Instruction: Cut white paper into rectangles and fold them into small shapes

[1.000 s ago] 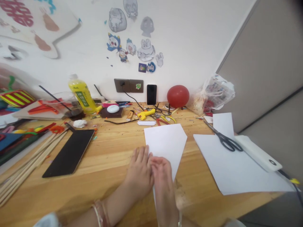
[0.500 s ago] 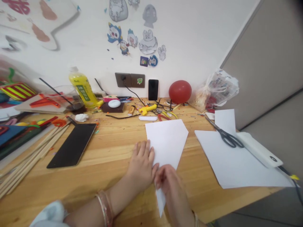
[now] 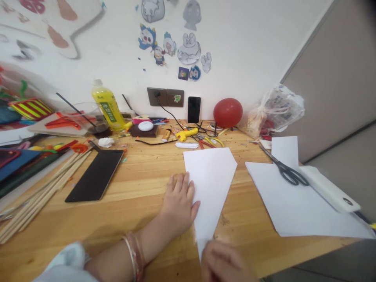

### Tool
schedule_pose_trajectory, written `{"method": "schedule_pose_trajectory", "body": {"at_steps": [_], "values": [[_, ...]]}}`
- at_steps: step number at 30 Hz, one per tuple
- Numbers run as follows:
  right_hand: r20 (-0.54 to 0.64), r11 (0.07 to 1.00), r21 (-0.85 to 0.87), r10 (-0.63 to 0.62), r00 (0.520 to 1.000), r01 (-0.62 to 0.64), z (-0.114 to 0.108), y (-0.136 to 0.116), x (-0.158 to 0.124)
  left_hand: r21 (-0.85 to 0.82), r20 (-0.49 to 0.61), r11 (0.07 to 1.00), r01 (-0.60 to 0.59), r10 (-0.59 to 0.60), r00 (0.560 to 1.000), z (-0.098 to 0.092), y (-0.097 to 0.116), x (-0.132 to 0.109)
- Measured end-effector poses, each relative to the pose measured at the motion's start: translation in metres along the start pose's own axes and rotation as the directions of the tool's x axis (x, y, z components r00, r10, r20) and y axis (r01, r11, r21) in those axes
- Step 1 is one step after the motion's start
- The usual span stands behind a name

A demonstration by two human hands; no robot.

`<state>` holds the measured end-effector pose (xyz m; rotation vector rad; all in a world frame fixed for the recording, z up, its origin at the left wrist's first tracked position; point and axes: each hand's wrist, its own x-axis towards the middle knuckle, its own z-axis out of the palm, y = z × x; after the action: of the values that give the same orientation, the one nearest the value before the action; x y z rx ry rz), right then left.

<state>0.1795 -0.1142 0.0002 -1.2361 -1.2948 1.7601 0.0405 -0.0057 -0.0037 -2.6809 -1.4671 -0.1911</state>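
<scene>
Tally, clock centred on 1 white paper piece (image 3: 211, 188): 1 left hand (image 3: 179, 203) at 8, 1 right hand (image 3: 225, 260) at 6. 1 phone (image 3: 194, 110) at 12, 1 balloon (image 3: 228, 112) between 12 and 1. 2 wall plates (image 3: 166, 101) at 11, 1 bottle (image 3: 108, 105) at 10, 1 black slab (image 3: 95, 177) at 9, 1 pair of scissors (image 3: 283, 168) at 3. Wooden sticks (image 3: 48, 192) at 9: several, exact count unclear.

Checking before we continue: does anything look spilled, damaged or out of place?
The white paper at right seems to overhang the table edge, leaving one corner unsupported; a crumpled white wad lies at left.
</scene>
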Motion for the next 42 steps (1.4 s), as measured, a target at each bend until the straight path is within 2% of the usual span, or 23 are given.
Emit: {"method": "schedule_pose_trajectory", "body": {"at_steps": [1,2,3,4,5,7,8,10,12,17,20,23,26,31,34,39,42], "values": [[-0.099,0.989,-0.123,-0.1,0.99,0.087,-0.01,-0.007,-0.001,-0.005,-0.003,1.0,0.003,-0.003,1.0,0.0,0.0,-0.001],[-0.176,0.942,-0.286,-0.233,0.957,0.176,-0.018,-0.015,-0.001,-0.009,-0.005,1.0,0.006,-0.006,1.0,0.001,0.0,-0.001],[-0.173,0.851,-0.458,-0.368,0.913,0.257,-0.026,-0.021,0.0,-0.012,-0.007,1.0,0.009,-0.009,1.0,0.0,0.0,-0.002],[-0.079,0.712,-0.616,-0.482,0.873,0.337,-0.031,-0.026,0.0,-0.015,-0.007,1.0,0.011,-0.011,1.0,0.0,-0.001,-0.002],[0.03,0.566,-0.73,-0.534,0.845,0.383,-0.035,-0.029,0.001,-0.018,-0.006,1.0,0.014,-0.014,1.0,0.0,-0.001,-0.002],[0.218,0.311,-0.845,-0.542,0.811,0.435,-0.038,-0.028,0.002,-0.026,-0.002,0.999,0.018,-0.018,1.0,-0.001,0.0,-0.002],[0.272,0.228,-0.868,-0.524,0.807,0.441,-0.039,-0.025,0.002,-0.031,-0.002,0.999,0.018,-0.018,1.0,-0.001,0.0,-0.002],[0.304,0.146,-0.893,-0.501,0.81,0.425,-0.038,-0.019,0.004,-0.042,-0.005,0.999,0.015,-0.015,1.0,-0.001,-0.001,-0.002],[0.286,0.149,-0.907,-0.471,0.835,0.394,-0.038,-0.013,0.006,-0.048,-0.012,0.999,0.014,-0.015,1.0,-0.001,-0.001,-0.003],[0.242,0.23,-0.913,-0.356,0.903,0.336,-0.033,-0.016,0.013,-0.069,-0.034,0.997,0.042,-0.044,0.998,0.001,-0.005,-0.004],[0.238,0.303,-0.884,-0.362,0.901,0.355,-0.033,-0.026,0.024,-0.079,-0.018,0.996,0.044,-0.045,0.999,0.001,-0.005,-0.004],[0.141,0.356,-0.874,-0.467,0.873,0.331,-0.044,-0.042,0.049,-0.087,0.011,0.995,0.046,-0.045,0.999,0.0,-0.006,-0.003],[0.003,0.348,-0.917,-0.483,0.876,0.195,-0.06,-0.06,0.088,-0.114,0.04,0.992,0.047,-0.043,0.998,-0.003,-0.009,-0.002],[-0.058,0.312,-0.947,-0.411,0.91,0.08,-0.079,-0.074,0.142,-0.163,0.151,0.986,-0.041,0.066,0.986,-0.007,-0.022,-0.003],[-0.067,0.293,-0.955,-0.386,0.92,0.053,-0.082,-0.072,0.152,-0.208,0.222,0.973,-0.105,0.151,0.963,-0.013,-0.027,-0.007],[-0.056,0.277,-0.96,-0.362,0.93,0.05,-0.085,-0.07,0.151,-0.269,0.317,0.948,-0.168,0.252,0.914,-0.027,-0.024,-0.01],[-0.047,0.271,-0.961,-0.356,0.933,0.055,-0.087,-0.071,0.15,-0.284,0.322,0.937,-0.205,0.294,0.9,-0.029,-0.022,-0.011]]}}
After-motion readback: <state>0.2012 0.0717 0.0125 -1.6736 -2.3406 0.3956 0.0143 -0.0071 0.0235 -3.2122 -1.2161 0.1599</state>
